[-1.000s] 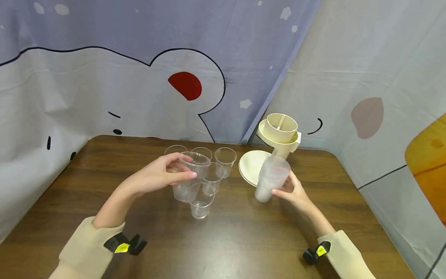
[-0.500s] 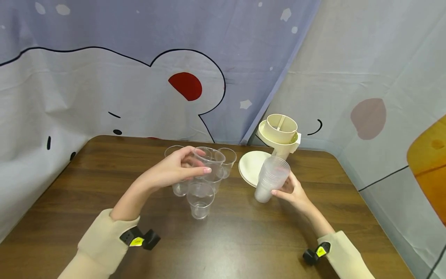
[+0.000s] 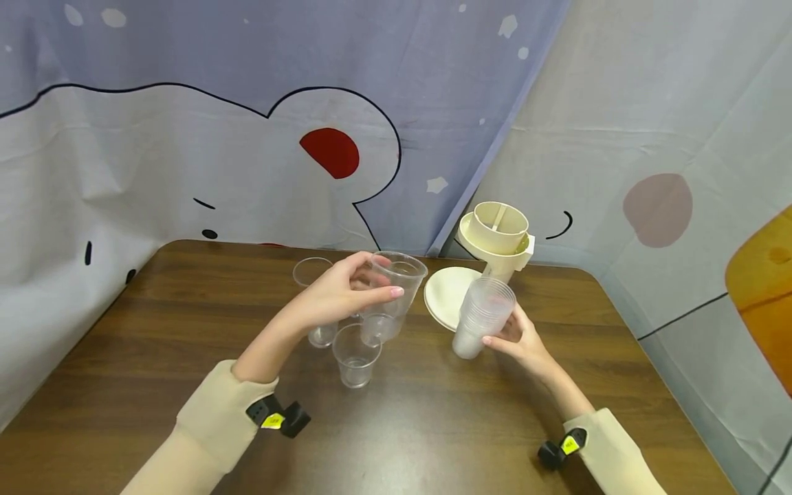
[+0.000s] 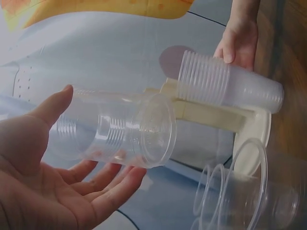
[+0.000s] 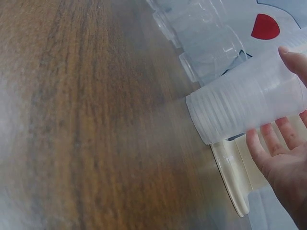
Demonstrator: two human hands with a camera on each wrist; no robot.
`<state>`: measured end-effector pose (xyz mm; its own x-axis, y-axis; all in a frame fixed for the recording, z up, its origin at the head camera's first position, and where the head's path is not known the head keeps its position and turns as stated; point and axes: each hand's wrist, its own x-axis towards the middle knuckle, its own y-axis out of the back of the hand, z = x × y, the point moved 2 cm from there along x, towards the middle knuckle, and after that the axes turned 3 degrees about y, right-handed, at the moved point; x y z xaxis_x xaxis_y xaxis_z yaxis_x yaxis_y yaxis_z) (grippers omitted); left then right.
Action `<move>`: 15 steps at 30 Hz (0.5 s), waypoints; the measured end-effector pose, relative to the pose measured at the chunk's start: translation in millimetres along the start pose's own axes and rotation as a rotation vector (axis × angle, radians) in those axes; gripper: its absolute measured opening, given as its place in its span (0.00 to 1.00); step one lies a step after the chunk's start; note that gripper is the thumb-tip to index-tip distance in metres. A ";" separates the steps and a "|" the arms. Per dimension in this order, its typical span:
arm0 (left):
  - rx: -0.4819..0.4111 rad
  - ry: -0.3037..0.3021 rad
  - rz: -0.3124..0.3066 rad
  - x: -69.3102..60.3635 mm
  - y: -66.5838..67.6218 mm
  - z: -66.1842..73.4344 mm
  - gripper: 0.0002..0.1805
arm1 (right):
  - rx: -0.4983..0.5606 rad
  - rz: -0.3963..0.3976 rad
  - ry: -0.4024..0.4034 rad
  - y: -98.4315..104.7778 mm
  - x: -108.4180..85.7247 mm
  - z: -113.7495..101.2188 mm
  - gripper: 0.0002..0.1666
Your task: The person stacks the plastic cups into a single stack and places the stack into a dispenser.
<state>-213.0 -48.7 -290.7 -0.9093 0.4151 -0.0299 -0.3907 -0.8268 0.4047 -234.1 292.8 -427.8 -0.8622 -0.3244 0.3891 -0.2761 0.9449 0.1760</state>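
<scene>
My left hand (image 3: 340,292) grips a clear plastic cup (image 3: 402,278) by its side, thumb in front and fingers behind. That cup hangs slightly tilted above a cluster of upright clear cups. A front cup (image 3: 356,368) stands nearest me; a back-left cup (image 3: 313,268) is partly covered by my left hand, and others are hidden behind it. In the left wrist view, the held cup (image 4: 120,129) lies between thumb and fingers, apart from the standing cups (image 4: 261,191). My right hand (image 3: 522,340) holds a tall stack of nested cups (image 3: 482,316), leaning, its base close to the table.
Behind the stack stands a cream plastic appliance (image 3: 498,237) with a round open top. Its round white base plate (image 3: 448,292) lies to the left of the stack. The wooden table (image 3: 402,440) ends at a printed curtain (image 3: 216,158) along the back.
My left hand has carried the cup rightward over the cluster, from the left cups toward the back-right ones. The right hand and its stack have stayed in place.
</scene>
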 end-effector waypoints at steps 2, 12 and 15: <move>0.000 -0.007 0.005 2.0 -2.4 1.4 0.30 | 0.001 -0.002 0.008 0.0 0.5 0.1 0.49; 0.016 -0.040 -0.007 8.4 -5.5 6.9 0.31 | 0.007 -0.011 0.009 -1.9 1.8 -0.7 0.48; 0.005 -0.039 -0.009 9.8 -5.7 8.7 0.31 | 0.000 -0.005 0.007 -0.8 1.1 -1.3 0.47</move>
<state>-218.4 -36.6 -285.3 -0.8996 0.4367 0.0022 -0.3976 -0.8212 0.4093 -234.3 291.6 -426.4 -0.8576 -0.3296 0.3949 -0.2807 0.9432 0.1777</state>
